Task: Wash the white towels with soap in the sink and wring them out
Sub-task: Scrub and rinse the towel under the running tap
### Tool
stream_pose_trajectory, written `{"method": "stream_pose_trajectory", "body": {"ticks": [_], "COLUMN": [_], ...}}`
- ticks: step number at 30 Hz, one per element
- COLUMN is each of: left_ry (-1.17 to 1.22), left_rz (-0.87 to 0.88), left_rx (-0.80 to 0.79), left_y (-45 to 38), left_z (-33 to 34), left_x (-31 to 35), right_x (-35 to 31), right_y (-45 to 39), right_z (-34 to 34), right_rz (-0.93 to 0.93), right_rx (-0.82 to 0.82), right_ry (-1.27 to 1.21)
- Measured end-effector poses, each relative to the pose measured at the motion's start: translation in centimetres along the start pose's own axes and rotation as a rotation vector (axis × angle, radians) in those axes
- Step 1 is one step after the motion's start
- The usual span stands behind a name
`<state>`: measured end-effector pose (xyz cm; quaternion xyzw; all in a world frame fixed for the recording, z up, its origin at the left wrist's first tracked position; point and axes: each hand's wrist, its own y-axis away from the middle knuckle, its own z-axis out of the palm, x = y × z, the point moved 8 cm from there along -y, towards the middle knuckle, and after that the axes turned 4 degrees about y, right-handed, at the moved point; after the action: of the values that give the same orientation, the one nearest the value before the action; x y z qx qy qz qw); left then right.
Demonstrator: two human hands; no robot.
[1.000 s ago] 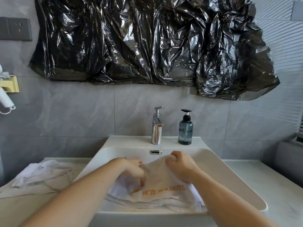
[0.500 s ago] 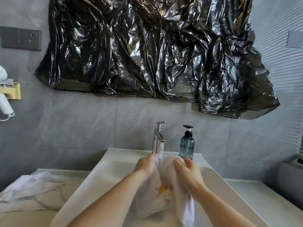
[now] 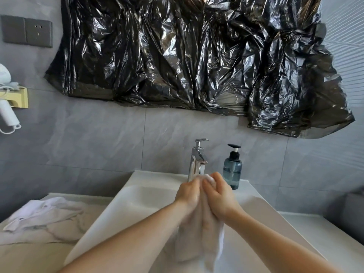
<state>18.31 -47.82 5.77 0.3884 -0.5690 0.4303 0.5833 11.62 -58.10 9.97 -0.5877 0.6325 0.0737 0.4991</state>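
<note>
Both hands — left hand [image 3: 188,191] & right hand [image 3: 219,198] — fingers clamped on white towel [image 3: 199,245] above sink [image 3: 137,196], below faucet [image 3: 197,160].

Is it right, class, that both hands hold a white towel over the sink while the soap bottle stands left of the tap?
Not quite. The head view shows the soap bottle standing to the right of the tap, not the left. The rest holds: the left hand and right hand hold a white towel over the sink.
</note>
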Motion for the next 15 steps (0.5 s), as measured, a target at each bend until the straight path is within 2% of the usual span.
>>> {"method": "stream_pose_trajectory", "body": {"ticks": [2,3,5,7,9,11,15], "left_ry": [0.004,0.022,0.049,0.040,0.017,0.002,-0.095], "left_rz": [0.011,0.017,0.014,0.007,0.027,0.054,0.131], "left_rx": [-0.061,-0.039,0.015,0.015,-0.035,-0.059,0.065], "left_y": [0.5,0.0,-0.8,-0.5,0.2,0.8,0.8], "left_z": [0.8,0.5,-0.5,-0.7,0.1,0.8,-0.6], "left_x": [0.2,-0.1,-0.4,-0.1,0.4,0.8,1.7], "right_x": [0.6,0.2,-1.2,-1.6,-0.7,0.8,1.0], "right_y": [-0.1,0.3,1.6,2.4,1.4,0.5,0.8], "right_z": [-0.9,-0.6,0.7,1.4,0.4,-0.8,0.0], "right_rz": [0.059,0.052,-0.017,-0.063,-0.053,0.053,0.063], "right_rx": [0.072,0.059,-0.034,-0.096,-0.029,0.068,0.019], "right_ry": [0.012,-0.047,-0.199,-0.207,-0.111,-0.051,-0.242]}}
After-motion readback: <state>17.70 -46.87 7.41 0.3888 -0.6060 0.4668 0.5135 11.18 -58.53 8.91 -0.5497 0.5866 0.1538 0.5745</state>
